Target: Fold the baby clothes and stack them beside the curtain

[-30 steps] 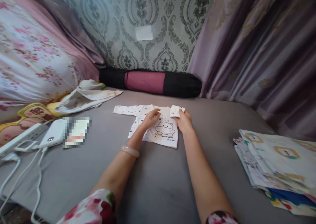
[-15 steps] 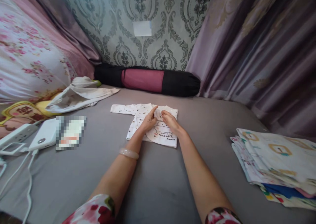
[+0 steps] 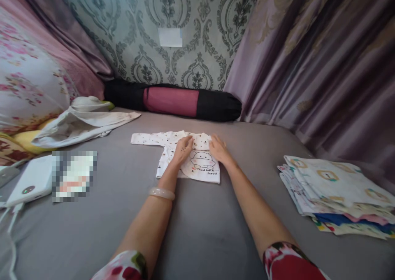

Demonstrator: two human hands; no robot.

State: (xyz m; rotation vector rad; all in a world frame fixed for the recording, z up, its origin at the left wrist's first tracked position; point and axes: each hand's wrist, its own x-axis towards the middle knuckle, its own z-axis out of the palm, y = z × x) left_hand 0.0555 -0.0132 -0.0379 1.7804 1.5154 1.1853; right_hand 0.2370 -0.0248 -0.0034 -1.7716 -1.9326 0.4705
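A small white baby top (image 3: 173, 148) with dots and a printed cartoon animal lies flat on the grey bed sheet (image 3: 197, 230). Its left sleeve stretches out to the left; the right sleeve is folded in over the body. My left hand (image 3: 183, 146) lies flat on the top's upper middle, fingers stretched out. My right hand (image 3: 217, 147) rests flat on the top's upper right edge, fingers extended. Neither hand holds anything.
A stack of folded patterned cloths (image 3: 336, 193) sits at the right. A crumpled white garment (image 3: 80, 123) lies at the left, near a floral pillow (image 3: 27, 86). A white power bank (image 3: 29, 183) with cables lies at the near left. A black and pink bolster (image 3: 173, 101) lines the wall.
My right hand has laid the right sleeve down over the top and now presses flat on its right edge. The left hand stays on the top. The view has shifted right.
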